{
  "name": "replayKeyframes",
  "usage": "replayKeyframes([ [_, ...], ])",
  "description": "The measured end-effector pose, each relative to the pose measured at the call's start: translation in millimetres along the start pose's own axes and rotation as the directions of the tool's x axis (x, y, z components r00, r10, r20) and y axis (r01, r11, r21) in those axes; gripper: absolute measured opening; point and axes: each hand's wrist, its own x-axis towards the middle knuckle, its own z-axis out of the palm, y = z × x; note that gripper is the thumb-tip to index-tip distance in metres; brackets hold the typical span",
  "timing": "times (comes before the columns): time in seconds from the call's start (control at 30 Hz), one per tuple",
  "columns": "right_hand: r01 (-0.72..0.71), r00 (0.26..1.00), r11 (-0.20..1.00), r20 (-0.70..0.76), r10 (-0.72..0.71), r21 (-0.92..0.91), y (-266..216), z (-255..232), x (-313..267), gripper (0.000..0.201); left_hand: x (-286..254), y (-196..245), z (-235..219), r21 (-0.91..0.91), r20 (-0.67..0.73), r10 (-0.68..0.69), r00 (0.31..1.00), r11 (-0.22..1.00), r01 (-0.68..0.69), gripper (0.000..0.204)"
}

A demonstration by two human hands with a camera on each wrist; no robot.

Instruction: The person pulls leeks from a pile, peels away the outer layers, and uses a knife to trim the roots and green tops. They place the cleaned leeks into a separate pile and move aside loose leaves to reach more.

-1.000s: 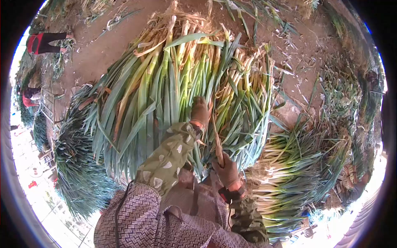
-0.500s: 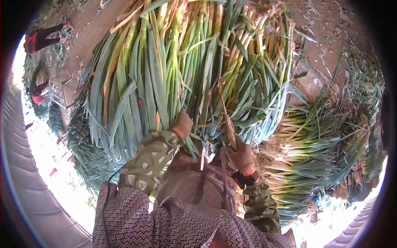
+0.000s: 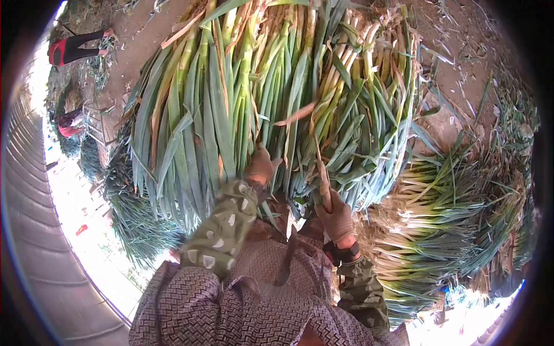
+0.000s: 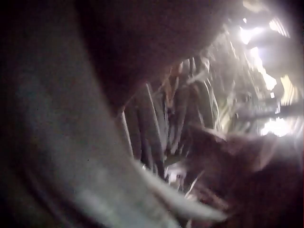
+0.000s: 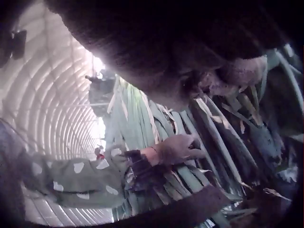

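In the head view, my gloved left hand (image 3: 261, 165) is low against the long green leaves of a big heap of leeks or large green onions (image 3: 205, 109). Its thumb stands out to the right, and nothing shows in its grasp. My gloved right hand (image 3: 336, 222) grips the lower end of a long, thin tan piece (image 3: 323, 177), like a dry stalk, whose tip points up at the heap. A blurred brown strip (image 3: 295, 114), like a dry leaf, overlaps the stems above both hands. The left wrist view is dark and blurred; the right wrist view shows the left hand among leaves.
Another stack of the plants (image 3: 427, 230) lies at the right, pale ends inward. Darker bundles (image 3: 138, 219) stand at the left. Bare soil (image 3: 147, 37) with scraps runs behind the heap. Two people are at far left, one in dark trousers (image 3: 81, 48). Ribbed sheeting (image 3: 34, 202) lines the left side.
My left hand has come down and back from among the stems toward my body. A blurred brown strip now shows above the hands. The right hand still grips the tan piece.
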Motion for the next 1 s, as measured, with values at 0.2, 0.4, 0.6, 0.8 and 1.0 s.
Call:
replayKeyframes([
  [0.2, 0.071, 0.997, 0.993, -0.019, -0.069, 0.098, -6, -14, 4, 0.045, 9, 9, 54, -0.424, -0.316, -0.196, 0.928, 0.905, 0.047, 0.124],
  [0.4, -0.061, 0.997, 0.998, 0.054, 0.060, 0.015, -8, -14, 1, 0.039, 68, 19, 103, -0.251, -0.380, -0.366, 0.850, 0.925, 0.286, 0.105],
  [0.6, -0.033, 0.996, 0.998, 0.083, 0.029, 0.053, 12, -4, -6, 0.043, 59, 11, 83, -0.487, -0.479, -0.258, 0.839, 0.873, -0.009, 0.069],
  [0.8, 0.052, 0.996, 0.990, -0.083, -0.042, 0.129, 8, -27, -20, 0.040, -27, 81, -10, -0.380, 0.012, 0.030, 0.999, 0.925, -0.023, 0.055],
  [1.0, 0.076, 0.949, 0.974, -0.315, -0.005, 0.214, -24, -89, -65, 0.016, -181, 141, -72, -0.718, 0.106, 0.366, 0.925, 0.672, -0.184, 0.052],
])
